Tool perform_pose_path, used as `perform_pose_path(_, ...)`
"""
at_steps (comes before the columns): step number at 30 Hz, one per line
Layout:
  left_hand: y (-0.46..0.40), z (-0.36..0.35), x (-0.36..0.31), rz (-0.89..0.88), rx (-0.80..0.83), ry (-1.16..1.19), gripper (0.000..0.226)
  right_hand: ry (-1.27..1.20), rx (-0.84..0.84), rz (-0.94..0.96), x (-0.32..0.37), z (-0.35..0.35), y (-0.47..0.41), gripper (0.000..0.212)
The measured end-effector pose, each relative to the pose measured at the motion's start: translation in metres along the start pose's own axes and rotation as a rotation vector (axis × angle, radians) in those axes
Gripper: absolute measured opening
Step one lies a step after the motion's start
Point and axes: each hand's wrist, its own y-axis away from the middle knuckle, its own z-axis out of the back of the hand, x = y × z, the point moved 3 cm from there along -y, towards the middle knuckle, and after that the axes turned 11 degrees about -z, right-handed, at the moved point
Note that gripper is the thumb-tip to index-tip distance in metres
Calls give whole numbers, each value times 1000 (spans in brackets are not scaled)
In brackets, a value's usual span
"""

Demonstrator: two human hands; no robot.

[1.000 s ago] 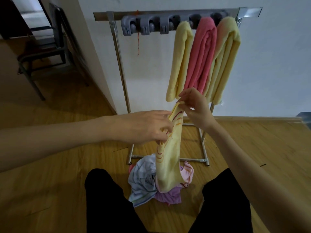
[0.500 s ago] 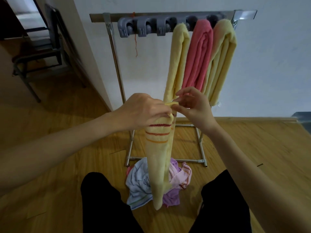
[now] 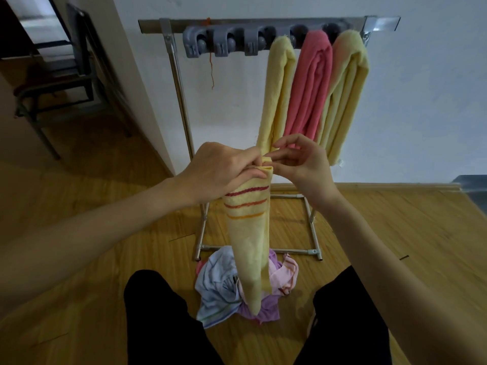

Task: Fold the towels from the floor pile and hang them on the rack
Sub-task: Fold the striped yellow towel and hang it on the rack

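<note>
Right, the left hand (image 3: 224, 169) is wrapped around the top of the yellow striped towel (image 3: 249, 233), fingers curled over the bunched cloth. Just beside it the right hand (image 3: 303, 164) pinches the towel's folded upper edge between thumb and fingertips. That towel hangs long and narrow in front of the rack (image 3: 263, 23), its tip dangling over the floor pile (image 3: 224, 288) between the person's knees. Up on the rack, three folded towels sit side by side: pale yellow towel (image 3: 279, 93), pink towel (image 3: 309, 85), second yellow towel (image 3: 345, 96).
</note>
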Motion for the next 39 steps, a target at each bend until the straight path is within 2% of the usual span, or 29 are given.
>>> perform_pose_path(10, -3, -4, -1, 103, -41, -41, 39, -192, 58, -87, -6, -2, -1, 21)
perform_pose_path(15, -6, -7, 1, 189, -54, -49, 31, -290, 89, -136, -8, -1, -1, 25)
perform_pose_path(20, -11, -7, 6, 242, -64, -64, 30, -225, 121, -91, -8, 3, -4, 33)
perform_pose_path(24, -19, -1, 8, 288, -82, -18, 30, -211, 50, -44, -6, 4, -9, 36)
perform_pose_path(28, -11, 2, 13, 309, -179, 178, 37, -220, 2, -56, -7, 3, -12, 36)
perform_pose_path(30, 5, -2, 19, 342, -248, 238, 55, -226, -29, -75, -10, 1, -12, 34)
perform_pose_path(32, 31, -18, 25, 483, -240, 359, 80, -249, -64, -113, -16, -1, -11, 33)
perform_pose_path(33, 47, -30, 26, 581, -216, 487, 83, -260, -83, -139, -18, -3, -10, 33)
perform_pose_path(34, 63, -46, 26, 672, -191, 653, 79, -272, -98, -166, -20, -5, -9, 33)
perform_pose_path(36, 92, -81, 22, 791, -143, 914, 52, -317, -111, -216, -21, -10, -7, 34)
perform_pose_path(39, 114, -118, 13, 944, -88, 1033, 29, -405, -102, -258, -16, -15, -6, 33)
